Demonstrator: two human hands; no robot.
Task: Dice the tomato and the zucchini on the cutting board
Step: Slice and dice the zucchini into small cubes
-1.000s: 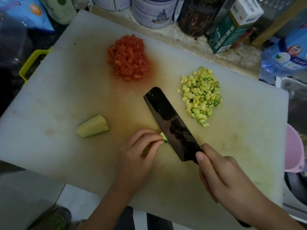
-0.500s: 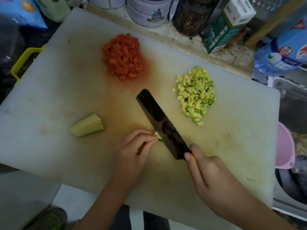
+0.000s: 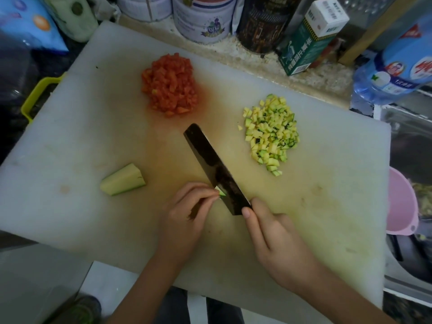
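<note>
A white cutting board (image 3: pixel 81 118) fills the view. A heap of diced tomato (image 3: pixel 170 85) lies at its far middle, and a pile of diced zucchini (image 3: pixel 271 133) sits to the right. One uncut zucchini wedge (image 3: pixel 122 182) rests at the left. My left hand (image 3: pixel 187 213) pinches a small zucchini strip (image 3: pixel 221 192) against the board. My right hand (image 3: pixel 273 239) grips the handle of a dark cleaver (image 3: pixel 215 168), forefinger along the blade's heel. The blade stands right against the strip's end, beside my left fingertips.
Tins (image 3: pixel 203 17), a dark jar (image 3: pixel 264 24) and a green carton (image 3: pixel 311 40) line the counter behind the board. A blue water bottle (image 3: pixel 397 69) lies at the right, a pink bowl (image 3: pixel 402 204) by the right edge, a yellow handle (image 3: pixel 37 94) at the left.
The cleaver and my right hand have crept a little left along the strip, which looks shorter. My left fingers have drawn back slightly. The piles and the wedge have not moved.
</note>
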